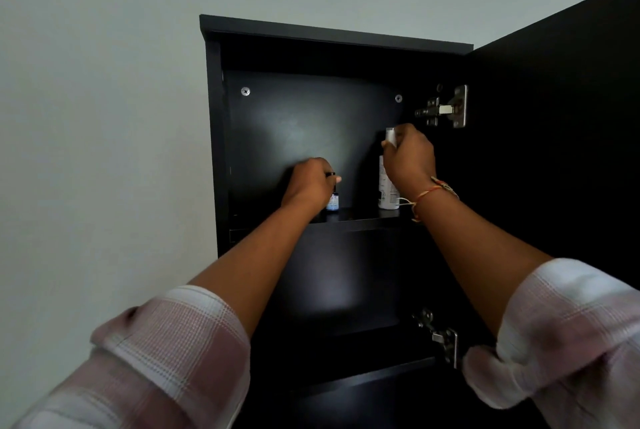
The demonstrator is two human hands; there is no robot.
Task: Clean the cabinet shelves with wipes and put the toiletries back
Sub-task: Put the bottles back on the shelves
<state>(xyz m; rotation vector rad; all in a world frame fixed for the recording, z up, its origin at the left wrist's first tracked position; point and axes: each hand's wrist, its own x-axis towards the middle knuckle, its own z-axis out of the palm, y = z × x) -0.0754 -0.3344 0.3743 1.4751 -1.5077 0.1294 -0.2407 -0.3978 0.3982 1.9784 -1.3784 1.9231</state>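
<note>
- The tall black wooden cabinet (332,37) stands with its door (554,117) swung open to the right on a metal hinge (446,108); both toiletries stand upright on the top shelf (360,217)
- The left hand (308,183) is curled over the small dark-capped bottle (333,203) with a blue-and-white label, fingers wrapped round its cap and neck; the bottle's base sits on the shelf, left of centre
- The right hand (410,155) is closed round the silver cap of the tall white cylindrical bottle (386,189), which stands near the shelf's right end, well apart from the small one
- No wipe shows in view
- The small bottle looks light and rigid, possibly glass, so breakable if knocked over; a pinch at the neck suits it
- The tall bottle is likely light, smooth and top-heavy to carry by the cap, which could pull off; a grip round the body would be surer
</note>
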